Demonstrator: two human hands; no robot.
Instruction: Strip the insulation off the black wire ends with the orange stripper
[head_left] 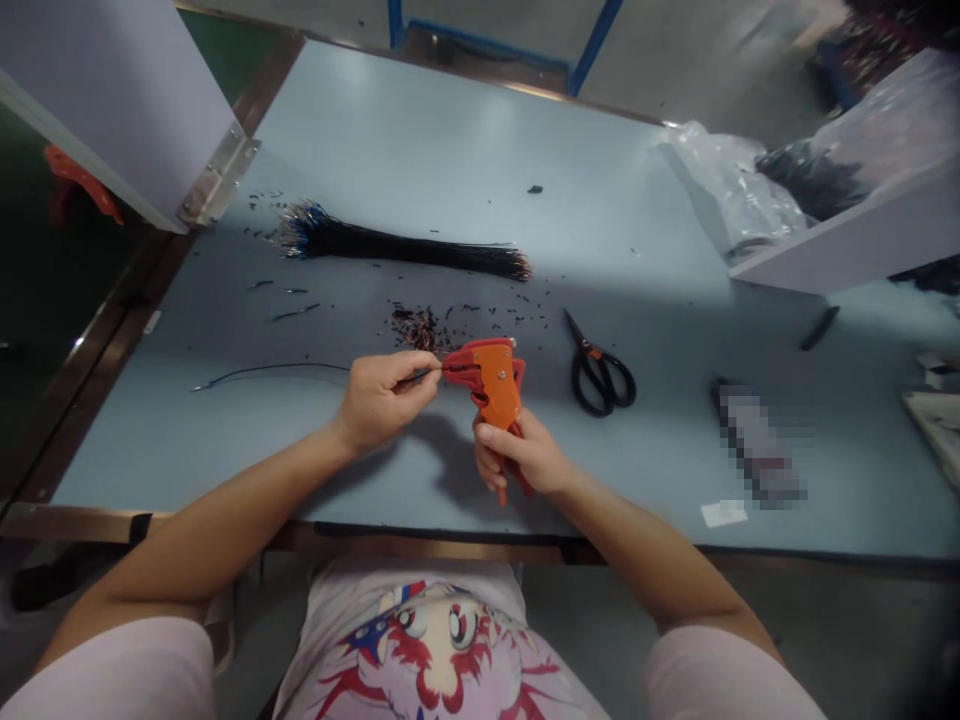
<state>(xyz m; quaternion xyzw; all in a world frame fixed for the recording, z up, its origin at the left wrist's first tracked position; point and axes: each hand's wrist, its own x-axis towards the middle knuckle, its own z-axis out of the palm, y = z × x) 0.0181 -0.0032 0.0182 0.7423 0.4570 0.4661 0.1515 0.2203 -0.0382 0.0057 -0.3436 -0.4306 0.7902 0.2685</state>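
An orange wire stripper (491,385) sits in the person's right hand (517,455), just above the near edge of the table (450,170). Its body is chunky moulded plastic with metal rivets on the side, and its front end points toward the other hand. The right hand is closed around the grip, with the fingers curled under and the thumb lying across the tool. The left hand (382,400) is pressed together in a pinch, thumb against fingers, on a thin black wire (270,371). The wire's short end reaches into the front of the tool, and its long tail runs off to the left, lying along the table.

Beyond the hands lies a long bundle of black wires (397,245), side by side, with blue-tipped ends fanning out at the left. Below it is a small heap of short insulation scraps (420,330), with more bits scattered around. Black-handled scissors (600,375) lie to the right of the tool, apart from both hands. Further right is a pixelated object (757,440), too blurred to identify.

At the upper right, a clear plastic bag (727,190) hangs over the edge of a white box (847,235), and a dark mass of wires (814,180) lies inside it. A white panel (112,110) with a metal hinge (217,180) stands at the upper left.
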